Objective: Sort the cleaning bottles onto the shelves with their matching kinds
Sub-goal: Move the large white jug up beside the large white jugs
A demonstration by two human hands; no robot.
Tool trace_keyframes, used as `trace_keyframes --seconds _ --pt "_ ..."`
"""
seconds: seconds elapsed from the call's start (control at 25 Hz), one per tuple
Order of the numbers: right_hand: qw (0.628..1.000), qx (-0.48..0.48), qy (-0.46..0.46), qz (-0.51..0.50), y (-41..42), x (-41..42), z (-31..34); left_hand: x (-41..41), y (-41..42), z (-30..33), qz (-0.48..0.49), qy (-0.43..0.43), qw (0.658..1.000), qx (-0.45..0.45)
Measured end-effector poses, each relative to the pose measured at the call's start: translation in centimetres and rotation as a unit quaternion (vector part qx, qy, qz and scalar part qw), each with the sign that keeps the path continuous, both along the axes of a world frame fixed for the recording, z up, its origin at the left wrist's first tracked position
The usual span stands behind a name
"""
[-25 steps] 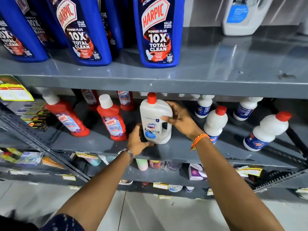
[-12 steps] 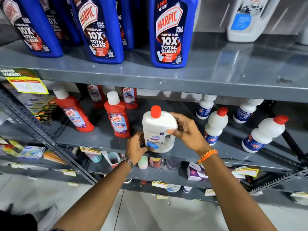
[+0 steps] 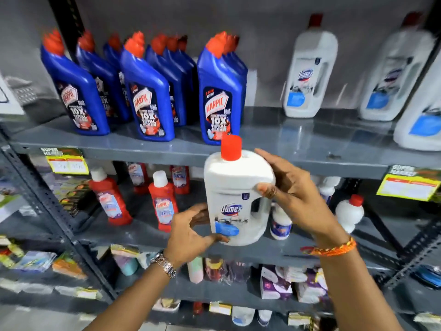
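Observation:
I hold a white Domex bottle (image 3: 236, 194) with a red cap upright in front of the shelves, lifted off the middle shelf (image 3: 143, 235). My left hand (image 3: 193, 232) grips its lower left side. My right hand (image 3: 291, 194) grips its handle side near the top. On the upper shelf (image 3: 298, 144) stand three larger white Domex bottles (image 3: 310, 75) at the right and several blue Harpic bottles (image 3: 148, 91) at the left.
Red Harpic bottles (image 3: 163, 201) with white caps stand on the middle shelf at the left, small white red-capped bottles (image 3: 349, 211) at the right. A lower shelf holds assorted packets (image 3: 276, 285). Yellow price tags (image 3: 68, 162) hang on the shelf edges. A slanted metal brace (image 3: 47, 204) crosses the left.
Both hands have lifted the white Domex bottle up off the middle shelf toward the upper shelf edge. The camera has tilted up, showing the whole upper shelf.

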State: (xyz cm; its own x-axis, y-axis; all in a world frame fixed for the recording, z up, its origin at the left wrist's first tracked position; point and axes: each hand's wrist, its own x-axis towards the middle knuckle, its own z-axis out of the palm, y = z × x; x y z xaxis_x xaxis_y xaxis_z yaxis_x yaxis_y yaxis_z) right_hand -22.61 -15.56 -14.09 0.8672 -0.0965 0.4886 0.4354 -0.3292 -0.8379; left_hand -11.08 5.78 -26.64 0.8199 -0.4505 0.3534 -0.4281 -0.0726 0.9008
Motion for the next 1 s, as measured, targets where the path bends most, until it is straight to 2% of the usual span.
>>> trace_keyframes --seconds 0.12,0.24,0.44,0.72,1.0 --pt "0.998 -0.007 -0.062 -0.017 -1.2 -1.8 5.8 -1.5 -1.6 6.3 -0.023 -0.049 0.998 -0.033" --pt "0.989 -0.054 -0.125 -0.056 -3.1 -2.4 10.9 -2.7 -3.8 11.9 -0.043 -0.095 0.993 -0.047" --pt "0.982 -0.046 -0.170 -0.073 -8.5 -1.0 16.2 -3.0 -9.6 17.9 -0.068 -0.120 0.989 -0.059" --pt "0.989 0.033 -0.125 -0.065 -14.6 2.3 17.3 1.5 -17.6 20.2 -0.051 -0.094 0.994 -0.019" --pt "0.990 0.075 -0.104 -0.065 -17.4 4.0 16.3 3.6 -21.3 19.8 -0.040 -0.071 0.996 0.026"
